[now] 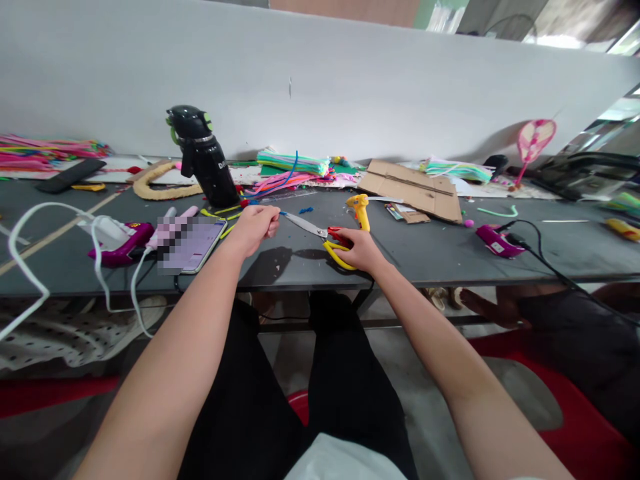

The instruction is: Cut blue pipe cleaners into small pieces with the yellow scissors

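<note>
My right hand [361,249] grips a pair of scissors [306,226] by its red and yellow handles, blades pointing left. My left hand [256,228] is closed, its fingers pinched together. A short blue end of what looks like pipe cleaner [283,213] shows at its fingertips, right by the scissors' tips. The rest of that piece is hidden by the hand. Small blue scraps [305,210] lie on the grey table [300,273] just past the blades. Behind my right hand there is a yellow glue gun [361,212] with a pale glue stick in it.
A black bottle [213,170] and a phone [200,248] are on the left, beside a purple power socket [123,245] with white cables. Pipe cleaner bundles [293,161] and folded cardboard [413,190] lie along the white partition. Another purple socket [500,241] sits on the right.
</note>
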Demonstrator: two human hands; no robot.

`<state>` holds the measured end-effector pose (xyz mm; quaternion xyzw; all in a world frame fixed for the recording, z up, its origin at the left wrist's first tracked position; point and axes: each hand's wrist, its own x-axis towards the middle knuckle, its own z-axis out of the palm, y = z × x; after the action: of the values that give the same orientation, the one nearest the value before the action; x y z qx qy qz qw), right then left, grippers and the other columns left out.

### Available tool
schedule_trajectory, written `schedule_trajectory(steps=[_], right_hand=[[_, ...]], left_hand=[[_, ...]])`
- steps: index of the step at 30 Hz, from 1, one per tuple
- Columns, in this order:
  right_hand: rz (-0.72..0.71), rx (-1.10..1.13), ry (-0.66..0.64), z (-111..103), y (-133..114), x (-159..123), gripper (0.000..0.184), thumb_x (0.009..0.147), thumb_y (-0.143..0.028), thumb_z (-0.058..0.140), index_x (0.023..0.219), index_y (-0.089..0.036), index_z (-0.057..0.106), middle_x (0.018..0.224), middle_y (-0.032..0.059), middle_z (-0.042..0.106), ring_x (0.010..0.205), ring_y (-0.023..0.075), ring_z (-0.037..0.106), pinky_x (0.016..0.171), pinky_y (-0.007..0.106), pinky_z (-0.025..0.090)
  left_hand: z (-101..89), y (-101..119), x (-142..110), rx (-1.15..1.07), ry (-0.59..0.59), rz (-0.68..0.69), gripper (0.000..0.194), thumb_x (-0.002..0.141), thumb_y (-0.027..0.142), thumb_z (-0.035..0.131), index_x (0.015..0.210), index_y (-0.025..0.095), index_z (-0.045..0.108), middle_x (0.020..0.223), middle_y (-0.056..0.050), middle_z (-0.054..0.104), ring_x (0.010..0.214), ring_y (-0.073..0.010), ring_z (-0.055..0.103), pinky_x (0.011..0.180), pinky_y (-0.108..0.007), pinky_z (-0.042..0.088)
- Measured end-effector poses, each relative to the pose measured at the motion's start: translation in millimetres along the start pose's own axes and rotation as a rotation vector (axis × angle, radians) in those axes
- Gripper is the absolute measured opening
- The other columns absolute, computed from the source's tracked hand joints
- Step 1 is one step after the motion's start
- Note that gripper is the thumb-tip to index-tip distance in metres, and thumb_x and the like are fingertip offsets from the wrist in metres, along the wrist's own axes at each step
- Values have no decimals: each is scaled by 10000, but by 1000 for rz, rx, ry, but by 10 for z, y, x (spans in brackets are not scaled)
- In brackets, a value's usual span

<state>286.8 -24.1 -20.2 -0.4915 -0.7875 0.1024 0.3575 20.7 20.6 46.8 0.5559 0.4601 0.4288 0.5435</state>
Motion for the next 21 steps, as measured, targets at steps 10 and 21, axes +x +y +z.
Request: schedule_trajectory(steps=[10,21], right_hand=[[3,-6,-11,-8,-2,5,203,754,-322,652,846,-145,691,699,16,588,615,119,439,598,261,367],[15,-10,-36,-11,7,18,181,759,-311,666,831,-147,697,685,6,576,618,118,428,605,261,359]], left_hand=[[-20,-28,11,26,15,34,282,756,252,622,556,181,436,495,43,359,436,-59,334,451,-217,268],[-13,-38,22,40,0,40,280,770,264,614,556,174,458,501,36,379,443,-63,344,458,-219,273]])
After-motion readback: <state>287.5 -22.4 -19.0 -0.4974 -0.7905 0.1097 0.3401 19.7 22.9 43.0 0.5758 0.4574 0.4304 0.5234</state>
